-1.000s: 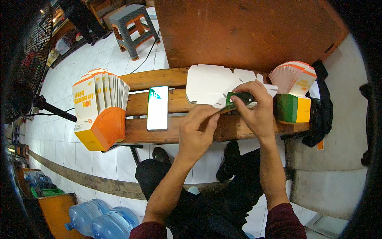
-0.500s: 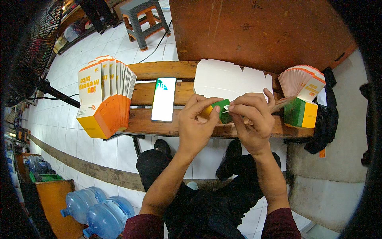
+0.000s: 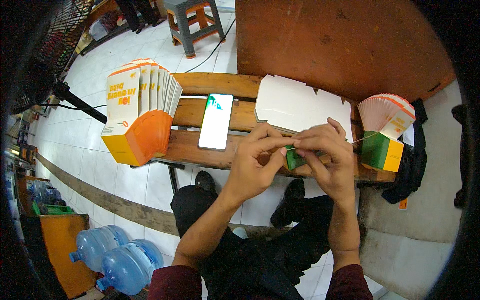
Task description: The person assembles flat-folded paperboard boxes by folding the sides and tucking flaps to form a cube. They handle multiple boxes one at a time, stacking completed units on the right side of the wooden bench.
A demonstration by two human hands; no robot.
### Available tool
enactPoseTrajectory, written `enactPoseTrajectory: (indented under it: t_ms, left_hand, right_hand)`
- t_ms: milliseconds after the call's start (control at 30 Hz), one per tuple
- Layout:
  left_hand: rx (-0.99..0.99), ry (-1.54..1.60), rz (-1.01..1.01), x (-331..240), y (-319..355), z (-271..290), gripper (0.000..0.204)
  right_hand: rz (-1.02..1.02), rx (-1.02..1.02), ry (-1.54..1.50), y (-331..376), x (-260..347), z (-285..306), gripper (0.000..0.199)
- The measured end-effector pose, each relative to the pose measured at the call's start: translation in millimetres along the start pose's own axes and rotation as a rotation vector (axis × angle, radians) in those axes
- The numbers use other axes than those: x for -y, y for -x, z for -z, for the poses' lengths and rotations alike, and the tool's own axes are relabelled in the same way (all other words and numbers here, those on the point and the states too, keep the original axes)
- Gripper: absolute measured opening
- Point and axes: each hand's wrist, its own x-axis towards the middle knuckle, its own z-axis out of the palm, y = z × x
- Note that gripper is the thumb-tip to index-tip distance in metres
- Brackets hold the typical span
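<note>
My left hand [image 3: 256,162] grips a small green paperboard carton [image 3: 295,160] over the bench, thumb near its upper edge. Against the same edge, my right hand [image 3: 327,155] pinches a thin pale cord [image 3: 365,136]. The cord stretches right from my fingers toward a fanned stack of green, yellow and white folded cartons [image 3: 382,145]. My fingers hide much of the held carton. Just behind my hands lies a pile of flat white cardboard blanks [image 3: 302,105].
The slatted wooden bench [image 3: 240,115] also bears a lit phone [image 3: 216,122] and a larger fan of orange and white cartons [image 3: 142,117]. A brown board [image 3: 340,45] stands behind. Around are a stool [image 3: 195,25], a fan [image 3: 57,40] and large blue water bottles [image 3: 132,265].
My hands have drawn closer together, and the fingers now meet over the green carton's edge. The whole view has shifted slightly, with the bench items moving right in the picture.
</note>
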Motion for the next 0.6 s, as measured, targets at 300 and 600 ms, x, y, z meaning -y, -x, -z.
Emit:
enactPoseTrajectory:
  t_ms: [300,600]
  left_hand:
    - [0.255,0.022,-0.131,-0.9,-2.6,1.6,0.021]
    - [-0.363,0.783,0.379,17.1,-9.9,6.6,0.032]
  right_hand:
    - [-0.098,-0.378,-0.107,-1.4,2.0,19.5,0.03]
    - [0.191,0.068,0.174,1.3,6.3,-28.7,0.065]
